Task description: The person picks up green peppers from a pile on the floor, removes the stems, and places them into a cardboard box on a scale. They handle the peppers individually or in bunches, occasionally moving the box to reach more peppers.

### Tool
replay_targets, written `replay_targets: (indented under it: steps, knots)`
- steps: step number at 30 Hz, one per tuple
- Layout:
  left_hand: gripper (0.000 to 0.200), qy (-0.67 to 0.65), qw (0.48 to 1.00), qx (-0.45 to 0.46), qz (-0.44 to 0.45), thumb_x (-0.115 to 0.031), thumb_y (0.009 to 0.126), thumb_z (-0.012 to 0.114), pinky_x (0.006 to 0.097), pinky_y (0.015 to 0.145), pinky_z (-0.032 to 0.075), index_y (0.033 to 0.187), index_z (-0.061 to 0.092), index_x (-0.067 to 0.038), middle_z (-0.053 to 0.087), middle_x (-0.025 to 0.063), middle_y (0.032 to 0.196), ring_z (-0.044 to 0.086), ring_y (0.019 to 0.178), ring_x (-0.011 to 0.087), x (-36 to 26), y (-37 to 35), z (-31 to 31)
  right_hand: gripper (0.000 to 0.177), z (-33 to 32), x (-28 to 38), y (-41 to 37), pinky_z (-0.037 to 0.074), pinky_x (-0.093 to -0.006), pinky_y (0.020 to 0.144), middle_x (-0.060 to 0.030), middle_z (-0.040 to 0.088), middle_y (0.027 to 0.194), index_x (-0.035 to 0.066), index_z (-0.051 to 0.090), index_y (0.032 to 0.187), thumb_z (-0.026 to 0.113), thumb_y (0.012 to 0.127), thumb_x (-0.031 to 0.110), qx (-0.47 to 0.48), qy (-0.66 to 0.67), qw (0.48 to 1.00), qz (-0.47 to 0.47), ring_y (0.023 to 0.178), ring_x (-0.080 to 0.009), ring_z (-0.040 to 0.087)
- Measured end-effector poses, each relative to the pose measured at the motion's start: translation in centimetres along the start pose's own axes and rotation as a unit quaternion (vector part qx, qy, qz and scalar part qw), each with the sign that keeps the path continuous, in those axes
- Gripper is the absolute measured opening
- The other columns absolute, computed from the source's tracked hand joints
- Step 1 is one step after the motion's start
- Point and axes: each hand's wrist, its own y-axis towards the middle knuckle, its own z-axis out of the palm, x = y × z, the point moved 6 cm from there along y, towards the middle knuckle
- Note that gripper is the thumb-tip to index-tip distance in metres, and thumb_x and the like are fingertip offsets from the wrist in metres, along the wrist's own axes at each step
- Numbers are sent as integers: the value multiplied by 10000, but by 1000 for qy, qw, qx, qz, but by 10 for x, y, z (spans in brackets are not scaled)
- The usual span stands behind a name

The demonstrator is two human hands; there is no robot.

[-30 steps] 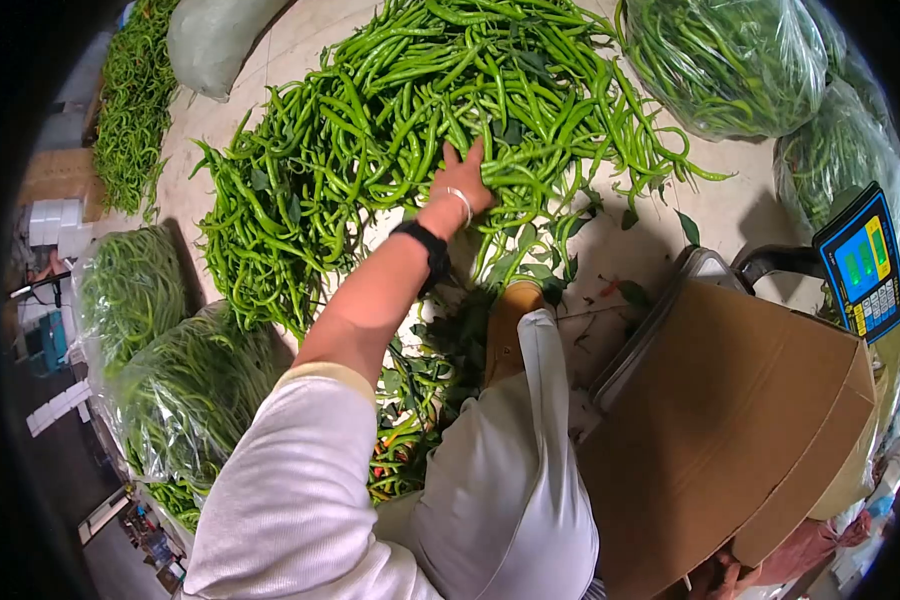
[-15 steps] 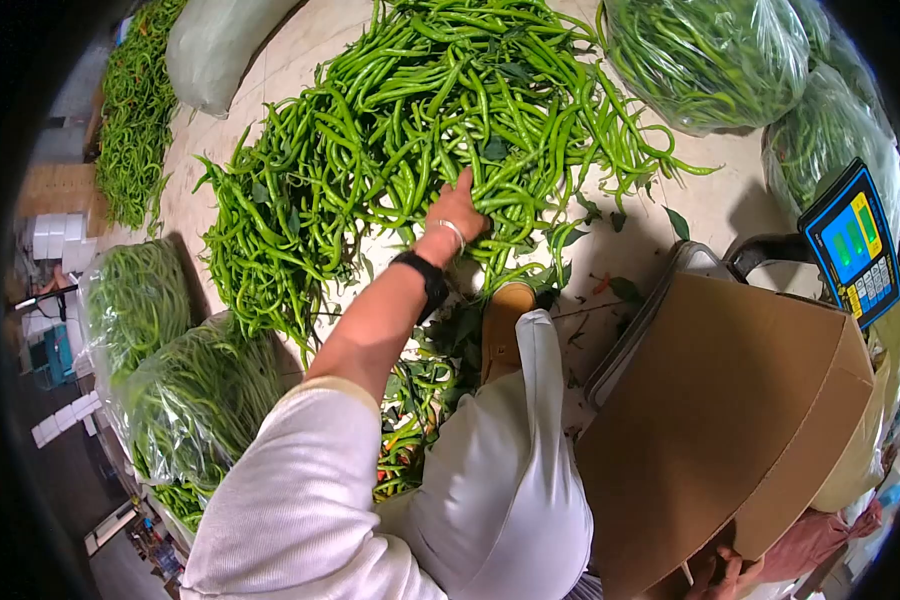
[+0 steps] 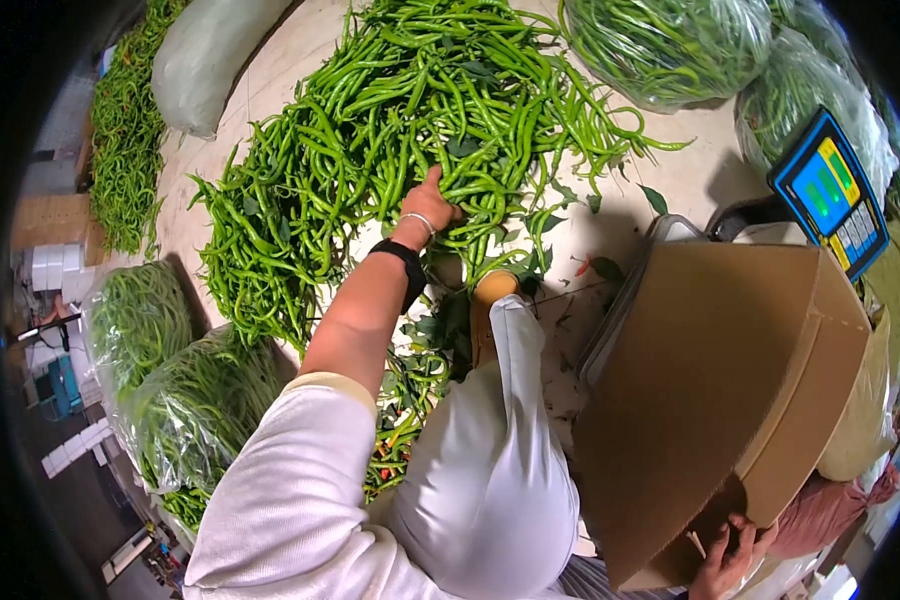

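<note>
Green peppers [image 3: 410,95] lay around and beyond your left grip [image 3: 429,207] (clenched or not, I couldn't tell) — likely light, slick, snappable, best scooped mid-length; your right grip [image 3: 734,557] clasped the cardboard box [image 3: 695,380].

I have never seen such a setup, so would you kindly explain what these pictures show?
No machine does the handling here, just a person working bare-handed, filmed by a camera worn on their head that looks forward and down. Loose green peppers lie heaped on the floor, with filled plastic bags nearby. The left hand reaches in among the peppers; what it grips is hidden. The right hand is at the lower edge of a cardboard box; whether that hand grips is unclear.
</note>
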Motion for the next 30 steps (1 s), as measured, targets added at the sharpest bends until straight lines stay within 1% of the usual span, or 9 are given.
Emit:
replay_targets:
  steps: [2,4,12,13,17,18,22,24,30]
  knots:
    - [922,-5,1000,-3,20,-269,610,777,392,885,458,1379,291,-118,577,223,1151,563,1056,356,6,2,-6,268,10,-18,-12,468,-431,727,-147,589,938,11,637,907,602,858,272,-13,99,993,64,753,-318,586]
    - [986,-9,999,17,40,-285,582,778,348,904,454,1396,273,-55,566,211,1186,553,1092,330,6,1,-20,211,18,-33,-27,332,-429,945,-246,430,1205,-27,540,1022,532,852,99,35,142,984,102,1136,-388,403]
    - [896,-13,977,198,73,-152,557,798,338,881,443,1339,391,5,577,198,1166,548,1043,267,-22,-31,-153,139,7,-32,-31,412,-412,846,-226,469,1137,21,552,944,555,806,18,-66,143,982,104,1007,-417,494]
    - [724,182,961,159,132,-233,579,810,370,913,429,1229,548,-49,511,197,1259,509,1111,286,-18,-15,-171,147,7,-33,-33,417,-421,837,-215,476,1132,33,554,953,562,807,35,-86,154,981,87,1008,-408,502]
    - [330,273,930,180,167,-184,729,694,402,1009,334,1044,677,-85,430,163,1361,352,1276,294,-25,-40,-238,157,6,-36,-43,433,-439,792,-195,478,1149,49,550,962,576,813,92,-176,111,977,47,983,-385,530]
    - [235,-33,985,158,54,-92,777,610,400,997,343,999,683,-69,515,146,1283,403,1243,257,-30,-70,-251,157,5,-38,-46,433,-439,792,-195,478,1149,49,550,962,576,813,92,-184,120,974,49,983,-385,530]
    - [224,13,973,197,118,-93,852,520,310,727,496,1057,605,-55,646,54,914,614,808,151,-68,-150,-310,152,13,-49,-49,438,-444,763,-182,469,1177,48,536,941,566,827,145,-124,179,972,84,942,-380,540]
    - [274,48,961,193,194,-115,820,568,306,721,490,1083,602,-46,650,56,888,600,769,162,-66,-155,-349,153,10,-50,-53,439,-442,758,-175,468,1183,49,532,936,562,829,154,-124,179,972,87,934,-378,543]
    - [244,7,991,19,132,-233,747,637,315,630,495,885,657,-33,647,52,859,590,680,155,-104,-277,-448,156,10,-58,-62,453,-428,795,-158,450,1270,75,538,950,557,831,174,-160,194,965,74,989,-369,543]
